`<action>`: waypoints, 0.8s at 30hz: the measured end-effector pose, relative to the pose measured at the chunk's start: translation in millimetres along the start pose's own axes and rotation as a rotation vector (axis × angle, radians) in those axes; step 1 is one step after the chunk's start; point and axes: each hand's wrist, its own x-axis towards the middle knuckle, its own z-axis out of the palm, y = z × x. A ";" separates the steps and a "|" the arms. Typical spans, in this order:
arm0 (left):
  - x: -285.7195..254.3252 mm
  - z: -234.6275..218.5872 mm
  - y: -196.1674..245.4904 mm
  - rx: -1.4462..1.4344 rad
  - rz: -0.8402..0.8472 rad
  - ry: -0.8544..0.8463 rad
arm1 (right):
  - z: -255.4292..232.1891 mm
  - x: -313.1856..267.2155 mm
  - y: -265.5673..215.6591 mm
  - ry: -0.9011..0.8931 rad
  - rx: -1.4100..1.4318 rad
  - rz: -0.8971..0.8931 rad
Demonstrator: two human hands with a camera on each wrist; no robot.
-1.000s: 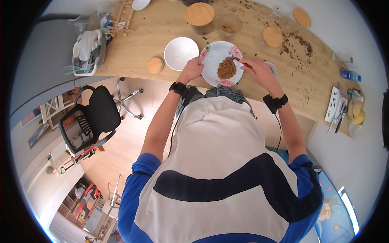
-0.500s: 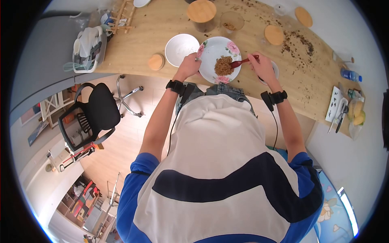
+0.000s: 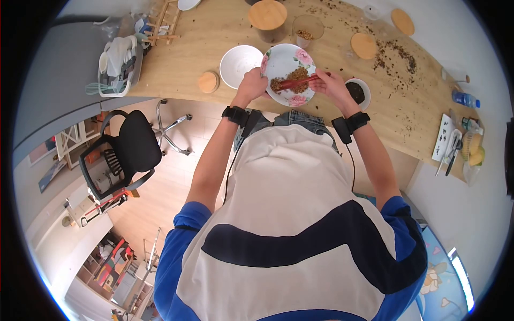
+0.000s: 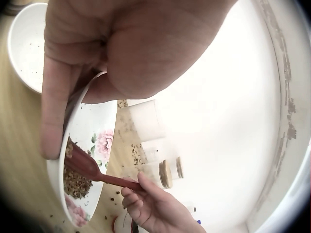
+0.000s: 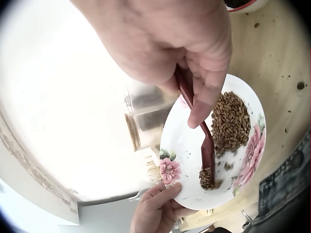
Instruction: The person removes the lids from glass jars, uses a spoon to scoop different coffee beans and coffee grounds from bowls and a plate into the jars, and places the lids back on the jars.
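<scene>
A white plate with pink flowers is tilted in my left hand, which grips its left rim between thumb and fingers. Brown grains lie on it in a larger heap, with a small clump at the left side. My right hand holds a dark red scoop by its handle, over the plate's right rim. In the right wrist view, the scoop's blade lies low across the plate, its tip at the small clump. The left wrist view shows the blade among grains near the rim.
A white bowl stands left of the plate. A small bowl with dark contents is by my right wrist. Beyond the plate are a wooden-lidded jar and a clear cup with grains. Dark crumbs lie scattered at the right.
My right hand has brought the scoop leftward across the plate from the right side of the grains. The single heap has been parted, some grains now lying at the left. The left hand keeps its grip.
</scene>
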 end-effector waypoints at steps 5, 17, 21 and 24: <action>5.8 4.9 -5.8 0.014 0.023 0.011 | 5.5 14.9 7.8 -0.062 0.179 0.005; 9.7 15.0 -10.5 0.137 0.033 -0.012 | -1.0 23.4 17.8 -0.068 0.311 -0.015; 22.4 30.2 -39.0 -0.120 -0.025 -0.134 | -10.0 13.0 15.7 -0.017 0.307 -0.025; 17.2 32.3 -34.2 -0.220 -0.032 -0.178 | -19.1 2.3 13.2 0.019 0.298 -0.052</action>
